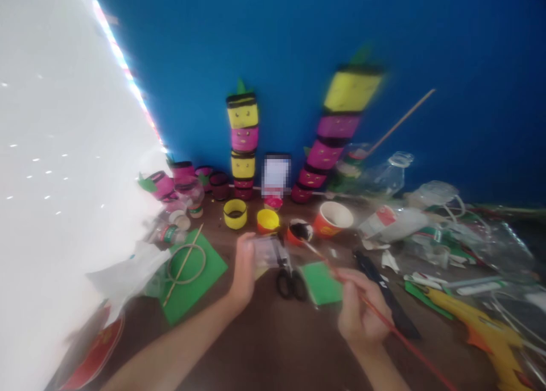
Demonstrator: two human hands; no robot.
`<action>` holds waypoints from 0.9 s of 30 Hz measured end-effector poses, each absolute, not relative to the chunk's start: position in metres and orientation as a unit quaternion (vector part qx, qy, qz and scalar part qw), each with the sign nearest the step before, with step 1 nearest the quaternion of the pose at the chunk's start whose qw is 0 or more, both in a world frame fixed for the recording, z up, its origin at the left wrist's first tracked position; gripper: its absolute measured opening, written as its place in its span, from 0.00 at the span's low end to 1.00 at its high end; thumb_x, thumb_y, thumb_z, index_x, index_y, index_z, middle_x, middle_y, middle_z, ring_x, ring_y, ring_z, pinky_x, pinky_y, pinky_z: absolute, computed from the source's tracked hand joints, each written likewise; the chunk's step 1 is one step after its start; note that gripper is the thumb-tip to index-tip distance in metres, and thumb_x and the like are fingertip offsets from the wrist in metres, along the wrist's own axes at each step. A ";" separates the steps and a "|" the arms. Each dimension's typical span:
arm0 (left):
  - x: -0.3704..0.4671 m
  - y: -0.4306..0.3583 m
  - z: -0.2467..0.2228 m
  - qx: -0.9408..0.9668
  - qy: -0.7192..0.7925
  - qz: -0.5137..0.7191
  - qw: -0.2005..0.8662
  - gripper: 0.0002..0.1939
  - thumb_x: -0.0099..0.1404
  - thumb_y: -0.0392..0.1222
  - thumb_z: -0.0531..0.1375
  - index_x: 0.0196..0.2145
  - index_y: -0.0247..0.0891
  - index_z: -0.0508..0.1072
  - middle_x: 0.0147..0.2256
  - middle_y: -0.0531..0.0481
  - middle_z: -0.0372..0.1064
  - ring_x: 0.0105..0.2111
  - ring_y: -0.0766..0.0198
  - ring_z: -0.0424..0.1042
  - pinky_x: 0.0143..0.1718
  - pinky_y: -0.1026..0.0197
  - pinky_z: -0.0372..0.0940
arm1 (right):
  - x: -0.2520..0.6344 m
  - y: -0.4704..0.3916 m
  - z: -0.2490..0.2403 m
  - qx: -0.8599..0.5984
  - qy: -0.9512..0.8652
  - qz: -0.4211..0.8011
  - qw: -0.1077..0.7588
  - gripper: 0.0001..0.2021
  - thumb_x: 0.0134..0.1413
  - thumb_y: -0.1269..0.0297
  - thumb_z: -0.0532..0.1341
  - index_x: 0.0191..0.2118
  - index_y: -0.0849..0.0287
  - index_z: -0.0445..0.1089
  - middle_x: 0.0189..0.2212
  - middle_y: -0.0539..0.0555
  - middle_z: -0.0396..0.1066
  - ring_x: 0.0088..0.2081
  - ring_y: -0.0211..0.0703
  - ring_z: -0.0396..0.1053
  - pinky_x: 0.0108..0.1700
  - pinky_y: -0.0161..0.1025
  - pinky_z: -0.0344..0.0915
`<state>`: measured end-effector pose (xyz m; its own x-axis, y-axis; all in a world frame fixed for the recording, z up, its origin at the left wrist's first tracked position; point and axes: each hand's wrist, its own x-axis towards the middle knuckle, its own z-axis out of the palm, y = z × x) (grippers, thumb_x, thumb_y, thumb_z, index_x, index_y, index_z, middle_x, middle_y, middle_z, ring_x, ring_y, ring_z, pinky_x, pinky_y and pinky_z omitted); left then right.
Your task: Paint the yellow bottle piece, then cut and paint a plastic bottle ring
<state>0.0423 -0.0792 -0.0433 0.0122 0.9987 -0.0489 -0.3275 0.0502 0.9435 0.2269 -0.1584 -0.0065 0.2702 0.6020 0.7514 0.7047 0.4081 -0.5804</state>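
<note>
My right hand (364,306) is closed round a long, thin paintbrush (396,331) with a red handle. The brush's tip reaches the small cup of black paint (300,232). My left hand (244,271) has its fingers bent round a clear plastic piece (267,250), blurred, which looks like a section cut from a bottle. Just beyond stand a cup of yellow paint (268,221), a yellow ring with black rims (235,215) and a white-lined red paper cup (335,219). Black-handled scissors (290,283) and a green sheet (322,283) lie between my hands.
Stacks of painted yellow and pink sections (244,138) (336,135) stand against the blue wall. At right lie clear plastic bottles (392,223), a black cutter (386,294) and a yellow glue gun (478,323). A green sheet with a ring and stick (191,288) lies left.
</note>
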 end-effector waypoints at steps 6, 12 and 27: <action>0.040 -0.083 -0.038 0.435 0.452 0.541 0.560 0.23 0.63 0.60 0.50 0.48 0.42 0.61 0.40 0.48 0.68 0.39 0.60 0.71 0.42 0.55 0.66 | 0.212 -0.166 -0.006 -0.461 -0.712 -0.109 0.518 0.09 0.51 0.75 0.55 0.38 0.58 0.67 0.30 0.55 0.73 0.32 0.44 0.73 0.35 0.41 0.71; 0.041 -0.085 -0.038 0.444 0.450 0.538 0.558 0.22 0.64 0.59 0.50 0.48 0.43 0.61 0.41 0.48 0.68 0.39 0.60 0.71 0.43 0.55 0.66 | 0.209 -0.163 -0.010 -0.446 -0.747 -0.130 0.475 0.12 0.49 0.78 0.56 0.40 0.59 0.66 0.31 0.55 0.72 0.34 0.42 0.72 0.37 0.39 0.71; 0.039 -0.087 -0.037 0.456 0.440 0.535 0.559 0.23 0.63 0.60 0.50 0.48 0.42 0.60 0.42 0.47 0.67 0.40 0.60 0.69 0.44 0.55 0.64 | 0.206 -0.165 -0.003 -0.438 -0.752 -0.137 0.473 0.12 0.47 0.79 0.56 0.39 0.61 0.65 0.30 0.56 0.71 0.34 0.41 0.71 0.37 0.39 0.70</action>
<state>0.0392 -0.0873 -0.0371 0.0403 0.9992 -0.0030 -0.1974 0.0109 0.9803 0.2057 -0.1655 -0.0031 -0.1673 0.5289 0.8321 0.7891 0.5778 -0.2086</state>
